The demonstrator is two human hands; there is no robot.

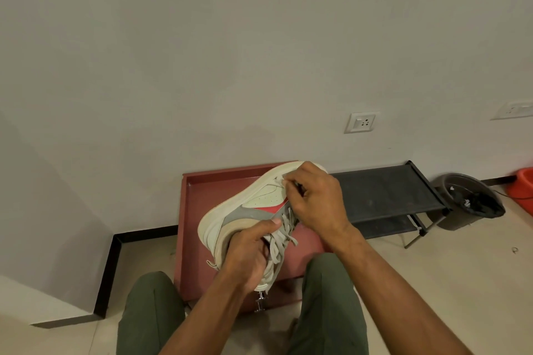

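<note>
Sneaker [259, 199] hung on its side above the red tray [207, 190], sole turned to the left, toe pointing toward the tray's far edge by the wall, heel toward the person. The left hand [248, 253] gripped it at the heel end over the near half of the tray, thumb laid along the grey side panel and fingers curled round the collar. The right hand [317, 199] sat over the far right corner of the tray, at the toe end of the lacing, with its fingers bent in tight. They appeared to pinch a strand of the laces [281, 239] there, though the knuckles hid the exact hold. Loose loops of lace trailed down between the two hands.

A small metal fitting [260, 301] stood at the tray's near edge, below the left wrist. Knees in green trousers [150, 311] flanked the tray's near end. Just right of the tray was a low black rack [383, 190]. Farther right stood a dark bucket [467, 199], and an orange tub [523, 181] lay beyond that. A wall socket [362, 122] was set above and right of the tray.
</note>
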